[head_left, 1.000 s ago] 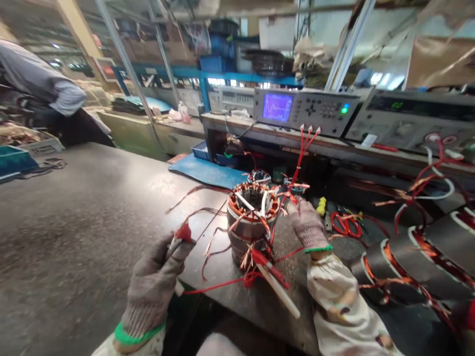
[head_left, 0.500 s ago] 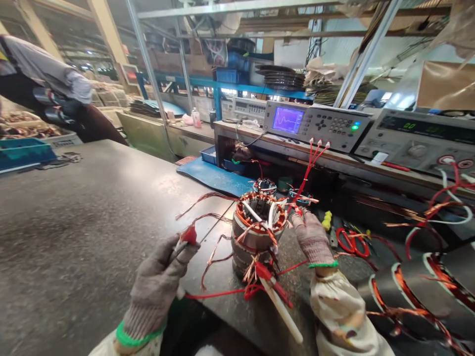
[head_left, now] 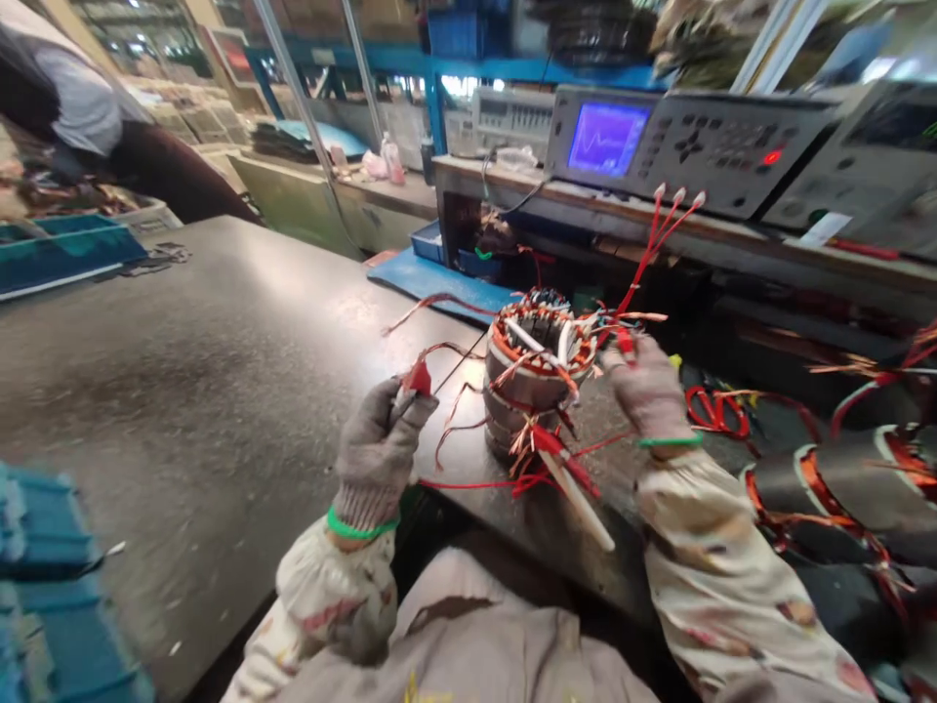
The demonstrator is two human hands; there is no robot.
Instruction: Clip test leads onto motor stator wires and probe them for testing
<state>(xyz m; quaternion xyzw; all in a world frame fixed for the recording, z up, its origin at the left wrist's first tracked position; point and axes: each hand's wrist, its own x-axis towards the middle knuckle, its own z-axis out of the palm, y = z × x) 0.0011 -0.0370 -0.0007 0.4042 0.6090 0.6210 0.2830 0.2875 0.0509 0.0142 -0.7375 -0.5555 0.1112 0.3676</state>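
Observation:
A motor stator (head_left: pixel 505 430) with copper windings and white sleeves stands upright on the table between my gloved hands. My left hand (head_left: pixel 379 449) is closed on a red-booted test clip (head_left: pixel 419 378), left of the stator, at the end of a copper lead. To the stator's right, my right hand (head_left: pixel 650 386) is closed around another red test clip (head_left: pixel 625 341), partly hidden by the fingers. A third red clip (head_left: pixel 546 439) grips bare copper ends at the stator's front, beside a white sleeve (head_left: pixel 582 503). Red cables run from these clips.
A tester with a lit waveform screen (head_left: pixel 607 139) sits on the shelf behind. Red-handled scissors (head_left: pixel 713 412) and wound stators (head_left: pixel 841 488) lie at right. Blue bins (head_left: pixel 51 586) stand at lower left. A person (head_left: pixel 95 117) bends at far left.
My view has tilted down, so the scene sits higher. The tester's trace has altered and its lit button has gone from green and blue to red. Both hands keep their grips.

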